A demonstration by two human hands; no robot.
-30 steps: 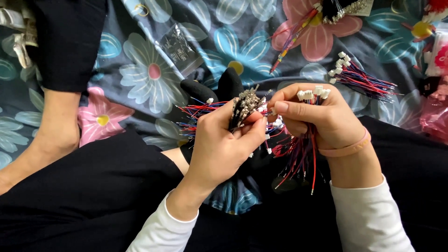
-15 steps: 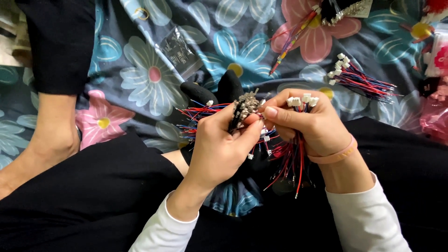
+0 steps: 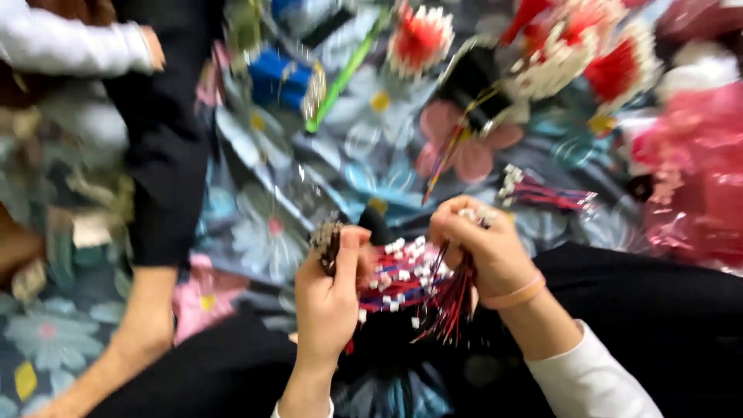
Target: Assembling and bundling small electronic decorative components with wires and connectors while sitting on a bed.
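The picture is blurred by motion. My left hand (image 3: 329,298) is closed around a small grey clump of connectors (image 3: 325,234) at its thumb. My right hand (image 3: 484,248) grips a bunch of thin red wires (image 3: 453,298) with white plug ends that hang down below the fist. Between the two hands lies a loose heap of red and blue wires with white plugs (image 3: 398,275). Both hands are above my lap, which is covered in black cloth.
A flowered cloth (image 3: 267,232) covers the floor. Another person's leg in black (image 3: 159,178) and foot (image 3: 124,348) are at the left. More wire bundles (image 3: 542,192), a blue block (image 3: 282,77), a green stick (image 3: 340,77) and pink bags (image 3: 696,178) lie beyond.
The camera has tilted up and blurred, showing more of the floor beyond. My hands have drawn apart, the left holding the grey clump, the right the red wires.
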